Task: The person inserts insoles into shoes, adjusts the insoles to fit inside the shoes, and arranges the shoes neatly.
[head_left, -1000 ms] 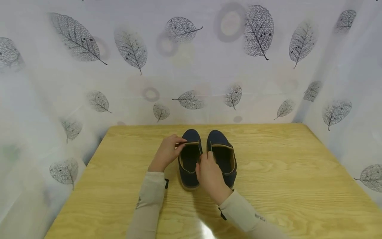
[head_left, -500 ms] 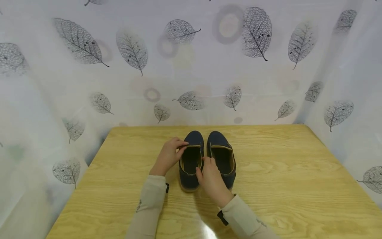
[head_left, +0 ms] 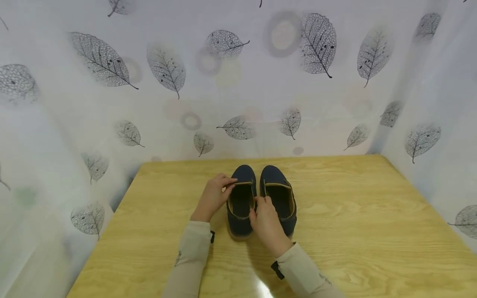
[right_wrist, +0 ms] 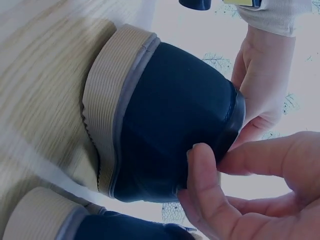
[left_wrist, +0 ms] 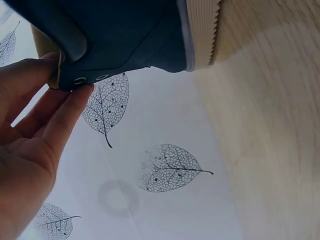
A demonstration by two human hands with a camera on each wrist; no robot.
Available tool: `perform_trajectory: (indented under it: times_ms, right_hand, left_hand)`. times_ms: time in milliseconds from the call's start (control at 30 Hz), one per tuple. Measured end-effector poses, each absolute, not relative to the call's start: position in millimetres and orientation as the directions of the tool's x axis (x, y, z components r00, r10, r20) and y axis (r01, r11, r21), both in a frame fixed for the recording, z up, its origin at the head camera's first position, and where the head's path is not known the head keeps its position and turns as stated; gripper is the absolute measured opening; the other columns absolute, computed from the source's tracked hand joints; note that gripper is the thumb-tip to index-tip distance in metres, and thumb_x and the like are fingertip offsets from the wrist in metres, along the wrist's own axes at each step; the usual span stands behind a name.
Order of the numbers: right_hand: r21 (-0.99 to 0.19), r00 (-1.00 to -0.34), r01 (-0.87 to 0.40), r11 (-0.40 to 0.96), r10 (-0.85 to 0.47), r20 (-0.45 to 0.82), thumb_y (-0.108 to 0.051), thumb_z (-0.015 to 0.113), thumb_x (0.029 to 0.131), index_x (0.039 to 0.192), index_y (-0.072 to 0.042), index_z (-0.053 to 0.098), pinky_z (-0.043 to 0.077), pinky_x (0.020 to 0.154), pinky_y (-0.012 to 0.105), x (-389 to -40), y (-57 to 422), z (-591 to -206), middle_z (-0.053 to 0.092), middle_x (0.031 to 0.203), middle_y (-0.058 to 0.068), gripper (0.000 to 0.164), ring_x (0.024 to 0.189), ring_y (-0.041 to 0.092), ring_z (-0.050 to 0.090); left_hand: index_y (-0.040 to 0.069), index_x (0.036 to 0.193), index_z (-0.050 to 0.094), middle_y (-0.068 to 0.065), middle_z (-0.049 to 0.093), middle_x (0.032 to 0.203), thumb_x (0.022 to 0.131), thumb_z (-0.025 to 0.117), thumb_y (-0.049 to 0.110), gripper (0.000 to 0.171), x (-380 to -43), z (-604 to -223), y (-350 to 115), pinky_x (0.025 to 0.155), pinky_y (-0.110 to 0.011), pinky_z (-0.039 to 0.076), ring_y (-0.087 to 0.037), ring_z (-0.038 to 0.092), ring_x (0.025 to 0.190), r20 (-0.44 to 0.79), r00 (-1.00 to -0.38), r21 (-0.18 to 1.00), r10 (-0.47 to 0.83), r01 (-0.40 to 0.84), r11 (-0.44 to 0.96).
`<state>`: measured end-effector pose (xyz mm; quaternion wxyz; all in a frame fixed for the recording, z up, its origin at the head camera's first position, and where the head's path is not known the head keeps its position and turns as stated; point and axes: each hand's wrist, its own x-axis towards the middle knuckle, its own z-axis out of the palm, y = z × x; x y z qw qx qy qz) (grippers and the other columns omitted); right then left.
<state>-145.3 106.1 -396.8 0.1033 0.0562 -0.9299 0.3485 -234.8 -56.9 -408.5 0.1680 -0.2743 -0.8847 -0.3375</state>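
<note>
Two dark blue slip-on shoes with tan-edged openings stand side by side on the table, toes pointing away from me. At the left shoe [head_left: 244,172], my left hand [head_left: 211,198] pinches the front edge of the opening on its left. Metal eyelets show beside those fingers in the left wrist view, above a ribbed beige sole [left_wrist: 202,32]. My right hand [head_left: 269,223] grips the same shoe's right rim toward the heel, thumb and fingers on either side of the rim. The right shoe [head_left: 273,173] stands close by, partly hidden behind my right hand.
The wooden table [head_left: 357,215] has light yellow grain and reaches back to a white curtain [head_left: 253,87] printed with dark leaves. The curtain also runs along the left and right sides. Both forearms wear pale sleeves [head_left: 193,248] with black straps at the wrists.
The head view has tilted up slightly, so everything sits a little lower. My left hand keeps its hold; my right fingers sit slightly further back along the left shoe's rim.
</note>
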Motion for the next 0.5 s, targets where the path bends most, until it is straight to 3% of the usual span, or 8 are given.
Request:
perform_trajectory:
  times_ms: [133, 267, 400, 500]
  right_hand:
    - [-0.634, -0.980, -0.178, 0.753, -0.078, 0.183, -0.009, 0.064, 0.091, 0.118, 0.012, 0.058, 0.052, 0.063, 0.037, -146, 114, -398, 0.053, 0.102, 0.021, 0.035, 0.073, 0.025, 0.058]
    - [-0.675, -0.973, -0.228, 0.702, -0.183, 0.139, -0.015, 0.065, 0.093, 0.121, 0.008, 0.060, 0.046, 0.060, 0.028, -142, 131, -392, 0.053, 0.095, 0.010, 0.037, 0.067, 0.013, 0.049]
    - [-0.676, -0.930, -0.365, 0.640, -0.289, 0.228, -0.012, 0.065, 0.093, 0.115, 0.003, 0.066, 0.041, 0.054, 0.023, -145, 153, -383, 0.052, 0.084, 0.001, 0.027, 0.061, 0.006, 0.043]
    - [-0.640, -0.900, -0.435, 0.633, -0.292, 0.324, -0.011, 0.063, 0.093, 0.111, -0.001, 0.068, 0.044, 0.055, 0.023, -151, 166, -379, 0.054, 0.084, -0.002, 0.021, 0.063, 0.005, 0.045]
  left_hand:
    - [-0.001, 0.110, 0.070, -0.011, 0.064, 0.099, 0.090, 0.067, 0.005, 0.022, -232, -405, -57, 0.073, -0.037, 0.054, -0.024, 0.063, 0.086, 0.383, -0.838, 0.520, 0.387, 0.543, 0.660]
    - [-0.001, 0.126, 0.061, -0.015, 0.059, 0.117, 0.094, 0.064, 0.014, 0.036, -220, -399, -58, 0.090, -0.044, 0.050, -0.030, 0.060, 0.106, 0.181, -0.891, 0.534, 0.417, 0.445, 0.719]
    - [-0.001, 0.138, 0.048, -0.020, 0.051, 0.133, 0.095, 0.063, 0.021, 0.051, -207, -389, -60, 0.102, -0.046, 0.042, -0.034, 0.050, 0.122, 0.029, -0.899, 0.517, 0.437, 0.388, 0.763]
    - [-0.001, 0.141, 0.045, -0.020, 0.048, 0.137, 0.096, 0.062, 0.022, 0.053, -199, -381, -60, 0.104, -0.047, 0.040, -0.035, 0.046, 0.126, 0.012, -0.903, 0.508, 0.429, 0.375, 0.775]
